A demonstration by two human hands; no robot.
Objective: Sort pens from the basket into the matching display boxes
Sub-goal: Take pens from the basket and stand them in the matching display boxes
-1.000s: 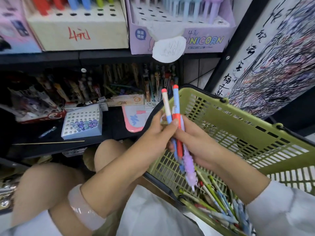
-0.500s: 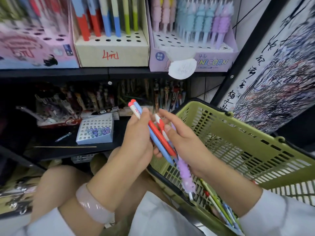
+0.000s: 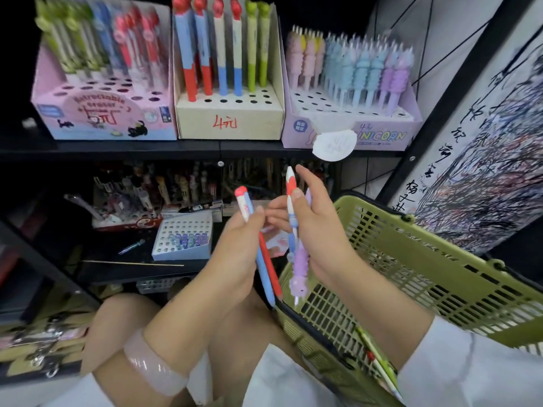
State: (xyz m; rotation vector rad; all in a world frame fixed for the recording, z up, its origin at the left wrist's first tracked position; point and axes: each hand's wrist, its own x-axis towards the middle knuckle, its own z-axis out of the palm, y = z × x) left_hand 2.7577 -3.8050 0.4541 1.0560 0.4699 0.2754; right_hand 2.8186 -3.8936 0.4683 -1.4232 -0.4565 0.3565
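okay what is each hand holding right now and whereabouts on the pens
The left hand grips two pens, one red, one blue, around mid-barrel. The right hand holds a red-and-white pen and a purple unicorn pen, also mid-barrel.

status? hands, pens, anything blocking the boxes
Left hand grips red and blue pens. Right hand holds purple unicorn pen plus another. Display boxes on shelf above, unobstructed.

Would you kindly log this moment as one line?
left hand grips red and blue pens | right hand grips lilac knobbly pen | green plastic basket below
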